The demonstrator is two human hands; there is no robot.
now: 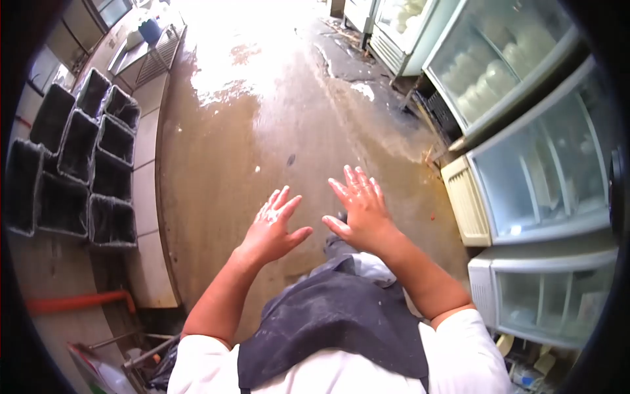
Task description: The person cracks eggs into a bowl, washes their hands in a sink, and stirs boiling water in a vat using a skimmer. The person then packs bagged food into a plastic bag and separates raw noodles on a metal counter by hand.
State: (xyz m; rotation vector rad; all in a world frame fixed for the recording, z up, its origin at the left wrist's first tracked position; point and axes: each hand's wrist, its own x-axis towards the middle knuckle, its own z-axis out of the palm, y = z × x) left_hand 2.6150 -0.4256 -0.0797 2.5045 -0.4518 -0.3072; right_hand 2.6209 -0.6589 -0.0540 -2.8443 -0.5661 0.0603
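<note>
Both of my hands are raised in front of my dark apron [335, 315], above the wet brown floor [223, 144]. My left hand [272, 226] has its fingers spread and holds nothing. To its right, my right hand [359, 209] is also spread and empty, palm down. A gap separates the two hands, and neither touches any object. The skin on the fingers looks wet and shiny. Below them, part of my leg and a shoe show between the forearms.
Glass-door fridges [538, 184] line the right side, one holding pale round items [492, 82]. Black bins [79, 144] stand at the left beside a tiled ledge [147, 190]. A red pipe [79, 302] is at lower left; a blue container [149, 30] sits further back.
</note>
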